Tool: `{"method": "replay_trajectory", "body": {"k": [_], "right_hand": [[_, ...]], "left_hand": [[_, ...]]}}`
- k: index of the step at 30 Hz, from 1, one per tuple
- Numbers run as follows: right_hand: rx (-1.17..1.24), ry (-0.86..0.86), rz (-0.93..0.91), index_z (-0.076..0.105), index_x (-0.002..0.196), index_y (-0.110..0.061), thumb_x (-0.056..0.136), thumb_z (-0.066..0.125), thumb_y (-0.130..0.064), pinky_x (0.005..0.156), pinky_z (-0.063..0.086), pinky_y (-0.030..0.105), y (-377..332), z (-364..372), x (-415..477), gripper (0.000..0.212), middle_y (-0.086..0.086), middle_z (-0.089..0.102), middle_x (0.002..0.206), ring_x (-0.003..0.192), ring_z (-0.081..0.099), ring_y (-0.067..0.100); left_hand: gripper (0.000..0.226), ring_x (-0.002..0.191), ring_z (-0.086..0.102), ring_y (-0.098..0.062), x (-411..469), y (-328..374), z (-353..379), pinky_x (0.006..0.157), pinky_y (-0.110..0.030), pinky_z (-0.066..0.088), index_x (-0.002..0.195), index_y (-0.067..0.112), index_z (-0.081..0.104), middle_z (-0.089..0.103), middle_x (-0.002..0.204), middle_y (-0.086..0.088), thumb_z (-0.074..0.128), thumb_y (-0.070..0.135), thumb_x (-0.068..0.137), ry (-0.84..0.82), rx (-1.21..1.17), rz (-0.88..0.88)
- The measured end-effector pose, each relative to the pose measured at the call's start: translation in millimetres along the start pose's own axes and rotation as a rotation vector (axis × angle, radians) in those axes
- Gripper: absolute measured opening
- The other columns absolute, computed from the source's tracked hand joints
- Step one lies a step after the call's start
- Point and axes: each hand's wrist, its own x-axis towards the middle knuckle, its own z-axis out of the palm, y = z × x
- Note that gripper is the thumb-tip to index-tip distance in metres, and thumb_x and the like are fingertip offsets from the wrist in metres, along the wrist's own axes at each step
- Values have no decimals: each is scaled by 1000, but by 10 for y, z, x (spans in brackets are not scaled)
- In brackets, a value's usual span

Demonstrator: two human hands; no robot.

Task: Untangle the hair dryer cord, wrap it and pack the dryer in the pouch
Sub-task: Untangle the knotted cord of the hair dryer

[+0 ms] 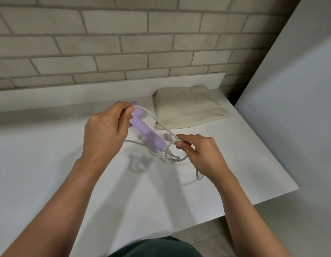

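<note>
A lilac hair dryer [149,133] is held above the white table [49,164], its handle pointing toward me and to the right. My left hand [105,130] grips its head end and pinches the white cord [157,120] against it. The cord runs down to my right hand [200,151], which pinches it near the handle's base. Below the handle the cord forms a knotted loop [173,157]. The plug [167,136] lies just behind my right hand. A beige cloth pouch [187,106] lies flat on the table behind the dryer.
A brick wall [124,43] rises behind the table. A white panel [290,108] stands at the right, past the table's right edge. A raised white ledge [105,88] runs along the back of the table.
</note>
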Motion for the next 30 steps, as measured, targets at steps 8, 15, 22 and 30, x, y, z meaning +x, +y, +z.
{"method": "replay_trajectory", "body": {"k": [8, 15, 22, 30], "right_hand": [[-73, -30, -74, 74, 126, -27, 103, 62, -26, 82, 46, 31, -41, -54, 8, 26, -8, 77, 98, 94, 61, 18], [-106, -41, -109, 75, 126, -28, 103, 61, -29, 81, 46, 31, -125, -117, 42, 26, -8, 77, 102, 95, 59, 17], [143, 60, 5, 77, 108, -30, 103, 63, -30, 73, 45, 26, -72, -185, 26, 14, -15, 73, 88, 85, 59, 15], [118, -24, -33, 79, 103, -25, 103, 63, -28, 67, 40, 14, -183, -150, 78, 17, -16, 72, 83, 83, 58, 8]], "left_hand": [[48, 120, 60, -34, 40, -42, 4, 96, -42, 47, 139, 17, 58, 64, 137, -6, 69, 14, 91, -378, 207, 98], [29, 85, 69, -26, -105, 322, 272, 60, -39, 53, 100, 22, 73, 72, 93, 4, 46, 33, 100, -504, 281, 420], [24, 77, 75, -18, -43, 284, 198, 66, -39, 57, 101, 20, 67, 75, 84, 9, 48, 33, 107, -129, -61, 117], [34, 93, 69, -25, -16, 44, 94, 79, -46, 58, 133, 36, 54, 71, 109, 7, 52, 23, 102, -269, -14, 49]]}}
